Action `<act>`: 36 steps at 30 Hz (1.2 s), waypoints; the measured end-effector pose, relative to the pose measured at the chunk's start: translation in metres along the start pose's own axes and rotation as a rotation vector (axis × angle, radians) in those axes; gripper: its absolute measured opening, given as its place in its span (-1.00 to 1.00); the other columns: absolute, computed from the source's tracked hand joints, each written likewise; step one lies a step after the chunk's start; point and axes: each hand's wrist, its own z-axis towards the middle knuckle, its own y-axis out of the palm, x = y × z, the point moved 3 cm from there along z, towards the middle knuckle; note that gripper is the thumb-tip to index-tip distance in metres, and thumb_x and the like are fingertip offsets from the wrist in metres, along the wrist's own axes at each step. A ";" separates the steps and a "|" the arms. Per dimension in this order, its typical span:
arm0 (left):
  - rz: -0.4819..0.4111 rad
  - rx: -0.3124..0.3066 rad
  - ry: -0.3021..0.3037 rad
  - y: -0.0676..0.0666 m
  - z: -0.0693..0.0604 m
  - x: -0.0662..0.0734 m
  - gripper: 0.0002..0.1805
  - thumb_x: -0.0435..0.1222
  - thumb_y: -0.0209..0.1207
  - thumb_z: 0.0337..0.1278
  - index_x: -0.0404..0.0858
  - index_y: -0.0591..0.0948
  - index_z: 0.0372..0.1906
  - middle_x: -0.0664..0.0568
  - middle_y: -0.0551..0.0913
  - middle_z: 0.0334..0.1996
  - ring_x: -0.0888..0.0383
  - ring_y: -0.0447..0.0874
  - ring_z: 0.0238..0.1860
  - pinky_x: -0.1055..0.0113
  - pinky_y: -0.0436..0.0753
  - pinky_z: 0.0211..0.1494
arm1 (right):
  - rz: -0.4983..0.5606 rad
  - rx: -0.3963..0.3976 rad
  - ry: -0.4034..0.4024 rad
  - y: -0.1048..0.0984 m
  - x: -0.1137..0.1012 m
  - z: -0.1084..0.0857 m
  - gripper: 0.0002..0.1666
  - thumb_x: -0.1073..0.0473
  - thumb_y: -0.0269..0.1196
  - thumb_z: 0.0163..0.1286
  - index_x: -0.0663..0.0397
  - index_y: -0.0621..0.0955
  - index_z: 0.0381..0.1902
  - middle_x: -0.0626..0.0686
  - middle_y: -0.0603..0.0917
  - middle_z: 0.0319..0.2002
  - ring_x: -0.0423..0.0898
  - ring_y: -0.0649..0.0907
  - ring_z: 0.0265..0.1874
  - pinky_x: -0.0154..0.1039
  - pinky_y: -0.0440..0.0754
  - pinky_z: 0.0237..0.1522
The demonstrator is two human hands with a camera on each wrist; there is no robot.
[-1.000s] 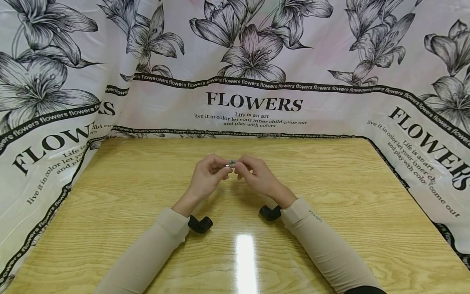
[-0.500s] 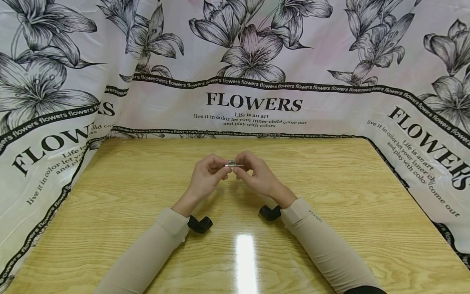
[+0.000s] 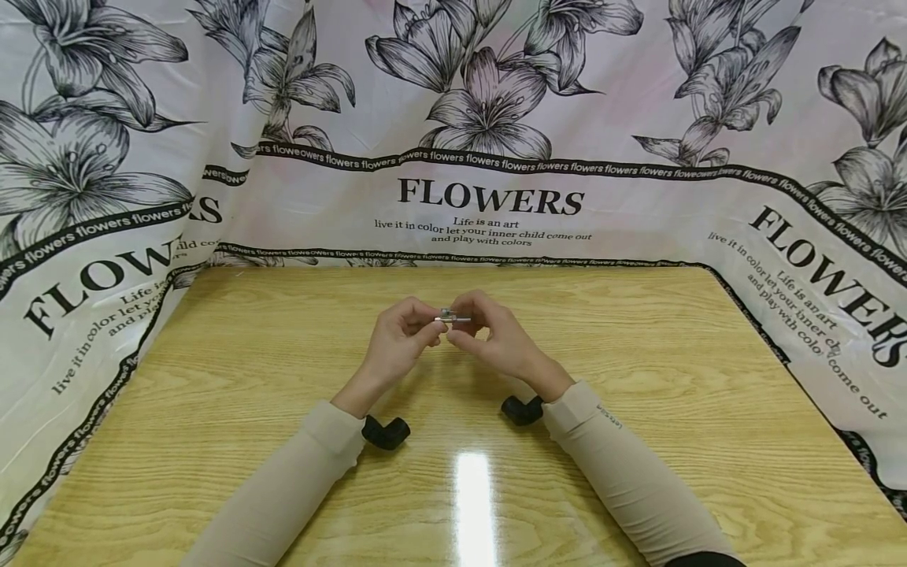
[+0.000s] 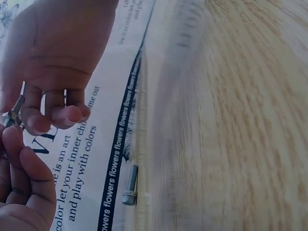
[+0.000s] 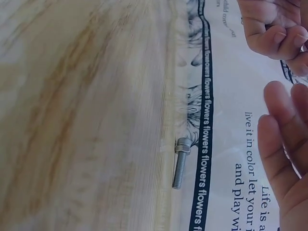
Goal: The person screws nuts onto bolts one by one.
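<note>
My left hand [image 3: 395, 337] pinches a small silver bolt [image 3: 457, 319] by its left part, and the bolt points sideways to the right. A nut [image 4: 13, 115] sits on that bolt beside the left fingertips in the left wrist view. My right hand [image 3: 497, 337] is around the bolt's free end, with thumb and index finger spread apart from it; its fingers [image 5: 272, 144] look relaxed in the right wrist view. A second bolt [image 5: 179, 168], with a hex nut close to its head, lies on the table beyond the hands.
The wood-grain table [image 3: 283, 488] reaches back to a white flower-print curtain [image 3: 489, 213], which stands behind and along both sides. Dark mounts [image 3: 386, 433] stick out by both wrists. A bright reflection lies on the tabletop in front.
My right thumb and index finger have parted and moved off the bolt, uncovering its right end. The left hand keeps its place and grip.
</note>
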 end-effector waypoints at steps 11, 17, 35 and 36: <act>-0.007 -0.005 0.019 0.001 0.000 0.001 -0.88 -0.47 0.23 0.16 -0.41 0.58 -0.20 -0.36 0.66 -0.21 -0.10 0.65 -0.38 0.26 0.66 -0.28 | -0.092 -0.011 0.032 -0.001 0.002 -0.001 -0.69 0.00 -0.04 0.55 -0.06 0.55 -0.33 -0.04 0.59 -0.46 -0.03 0.57 -0.46 -0.19 0.44 -0.51; -0.001 -0.004 0.017 0.000 0.000 0.000 -0.87 -0.47 0.23 0.17 -0.41 0.59 -0.19 -0.24 0.69 -0.26 -0.06 0.66 -0.38 0.26 0.66 -0.27 | -0.047 -0.012 0.022 0.000 0.000 0.000 -0.78 0.11 0.16 0.43 0.05 0.50 -0.03 -0.02 0.65 -0.31 -0.05 0.64 -0.40 -0.09 0.56 -0.38; -0.002 -0.003 0.022 0.001 -0.001 0.001 -0.88 -0.47 0.23 0.17 -0.40 0.58 -0.19 -0.21 0.70 -0.26 -0.12 0.65 -0.37 0.24 0.67 -0.27 | -0.032 -0.004 0.003 0.001 0.002 0.000 -0.87 0.12 0.09 0.48 0.00 0.54 -0.14 0.01 0.65 -0.27 -0.14 0.63 -0.35 -0.20 0.58 -0.34; -0.002 -0.003 0.020 0.001 -0.001 0.001 -0.88 -0.47 0.23 0.17 -0.40 0.59 -0.19 -0.19 0.70 -0.27 -0.14 0.65 -0.37 0.24 0.67 -0.27 | -0.019 -0.001 -0.010 0.001 0.001 0.000 -0.86 0.15 0.14 0.45 0.02 0.52 -0.08 0.01 0.65 -0.22 -0.13 0.65 -0.33 -0.19 0.60 -0.32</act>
